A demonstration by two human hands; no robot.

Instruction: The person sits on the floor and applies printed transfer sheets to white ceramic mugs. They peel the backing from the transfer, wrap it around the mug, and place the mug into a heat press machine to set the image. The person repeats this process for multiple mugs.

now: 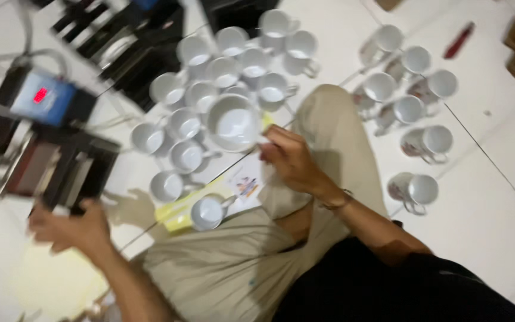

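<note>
Two hands are at work, and we start with the right hand (290,161): its grip is pinched on the handle of a large white mug (233,122), held tilted with the mouth facing up at us, just above the bent knee in beige trousers (329,131). Our left hand (70,226) hangs blurred at the near edge of the black heat press (49,167); we cannot tell whether its fingers are spread or closed on anything.

Behind the held mug, a cluster of plain white mugs (233,59) stands on the white floor (490,209). Right of the knee, a group of mugs with coloured prints (412,107) looks finished; the plain ones seem left to do. Below the held mug lies a printed sheet (245,185) beside a yellow strip (177,211).
</note>
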